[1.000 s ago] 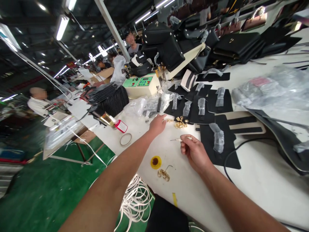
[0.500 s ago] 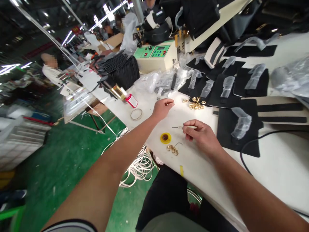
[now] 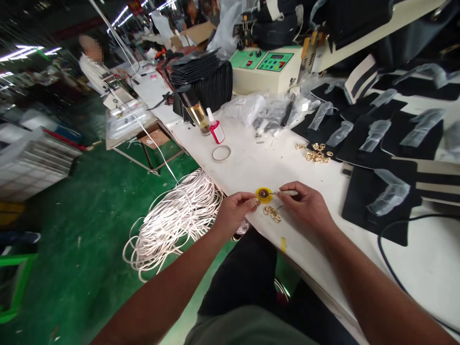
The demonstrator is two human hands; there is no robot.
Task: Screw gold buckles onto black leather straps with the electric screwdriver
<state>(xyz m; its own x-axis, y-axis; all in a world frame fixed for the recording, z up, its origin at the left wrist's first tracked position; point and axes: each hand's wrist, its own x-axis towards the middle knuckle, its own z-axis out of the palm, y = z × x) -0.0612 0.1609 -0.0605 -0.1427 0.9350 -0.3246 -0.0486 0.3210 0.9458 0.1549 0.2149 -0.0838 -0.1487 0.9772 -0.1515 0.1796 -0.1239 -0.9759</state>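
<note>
My right hand (image 3: 307, 203) pinches the pale handle (image 3: 289, 192) of a thin pointed tool like an awl. Its tip reaches into a round yellow dish (image 3: 264, 200) with something dark brown in its middle. Fingertips of my left hand (image 3: 233, 211) close on a small shiny metal piece (image 3: 256, 203), mostly hidden, at the dish's near left rim. Just in front of the dish lies a small group of gold-coloured metal fittings (image 3: 276, 218). A larger heap of similar gold fittings (image 3: 318, 157) sits farther back on the white table (image 3: 244, 168).
A red-labelled squeeze bottle (image 3: 217, 132), a spray can (image 3: 197, 112) and a ring (image 3: 221, 153) stand or lie at the left edge. Black panels with plastic-wrapped straps (image 3: 377, 191) cover the right side. A control box (image 3: 266, 79) stands behind. Coiled white cord (image 3: 172, 220) lies on the floor.
My left hand has come back from near the large heap to the yellow dish, with a small metal piece in its fingers. The tool's tip has moved into the dish. The view has shifted.
</note>
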